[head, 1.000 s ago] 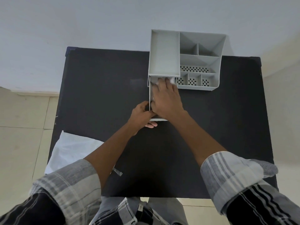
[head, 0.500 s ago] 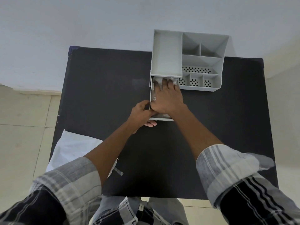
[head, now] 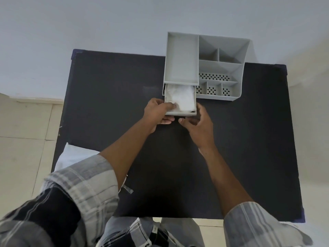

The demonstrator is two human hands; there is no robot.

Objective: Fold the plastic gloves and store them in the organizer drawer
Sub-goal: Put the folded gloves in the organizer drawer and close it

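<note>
A grey plastic organizer (head: 220, 68) stands at the table's far edge, right of centre. Its drawer (head: 181, 113) is pulled out toward me from the left section. Folded clear plastic gloves (head: 181, 98) lie inside the drawer as a whitish bundle. My left hand (head: 158, 113) grips the drawer's front left corner, thumb on top resting on the gloves, fingers under the front. My right hand (head: 197, 123) is at the drawer's front right corner, fingers curled beneath the front edge, touching it.
The black table (head: 106, 97) fills the middle of the view. A white plastic bag (head: 71, 157) lies at its near left corner, partly under my left sleeve. A small clear scrap (head: 128, 189) sits beside my left forearm. Pale floor tiles surround the table.
My right hand has come out of the drawer, where it pressed on the gloves, and now sits at the drawer's front right corner. The gloves are uncovered. The drawer looks pushed further in.
</note>
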